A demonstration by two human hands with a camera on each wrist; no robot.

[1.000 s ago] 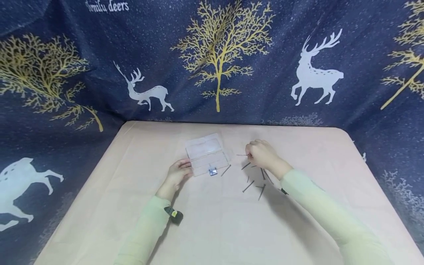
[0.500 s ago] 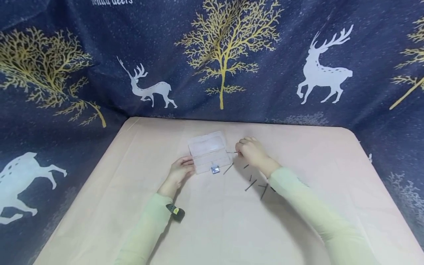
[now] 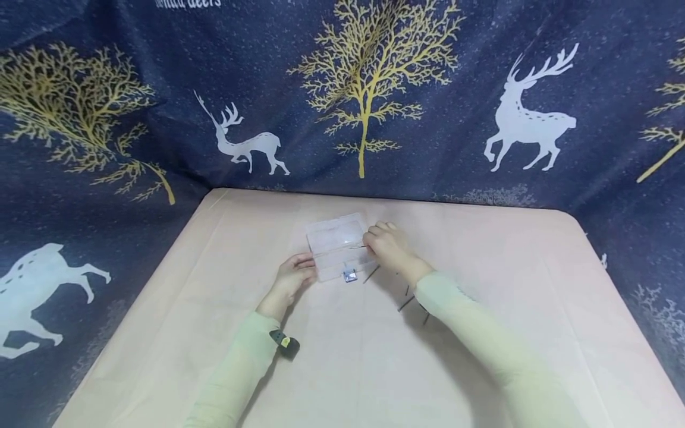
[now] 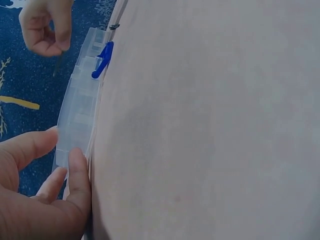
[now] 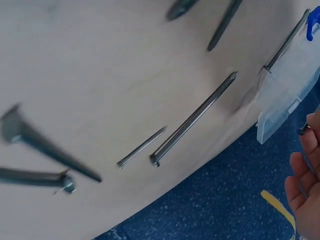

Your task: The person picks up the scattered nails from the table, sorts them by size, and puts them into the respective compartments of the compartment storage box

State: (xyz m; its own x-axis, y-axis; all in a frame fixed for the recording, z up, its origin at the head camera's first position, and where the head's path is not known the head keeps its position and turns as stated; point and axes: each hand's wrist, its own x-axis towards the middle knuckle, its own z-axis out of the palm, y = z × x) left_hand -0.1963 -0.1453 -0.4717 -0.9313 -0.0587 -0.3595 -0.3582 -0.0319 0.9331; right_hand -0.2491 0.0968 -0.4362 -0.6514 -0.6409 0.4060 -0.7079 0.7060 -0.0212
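Observation:
A clear plastic box [image 3: 337,235] lies with its lid open on the table, its blue latch [image 3: 350,275] facing the person. My left hand [image 3: 291,276] holds the box's left end; in the left wrist view, thumb and fingers [image 4: 77,175] lie on both sides of that end. Over the box's right part, my right hand [image 3: 387,245] pinches a thin nail [image 3: 357,247] that points left above the box. The nail's head shows at the fingertips in the right wrist view, where the right hand [image 5: 307,185] is partly cut off.
One nail [image 3: 371,274] lies right beside the box's front corner. Several loose nails [image 5: 195,117] of different lengths are scattered to the right, partly hidden under the right forearm in the head view. A deer-patterned dark blue cloth [image 3: 321,89] hangs behind the table [image 3: 342,356].
My right hand has carried the nail leftward, from above the scattered nails to over the open box. The left hand keeps its hold at the box's left end. The head view has shifted slightly.

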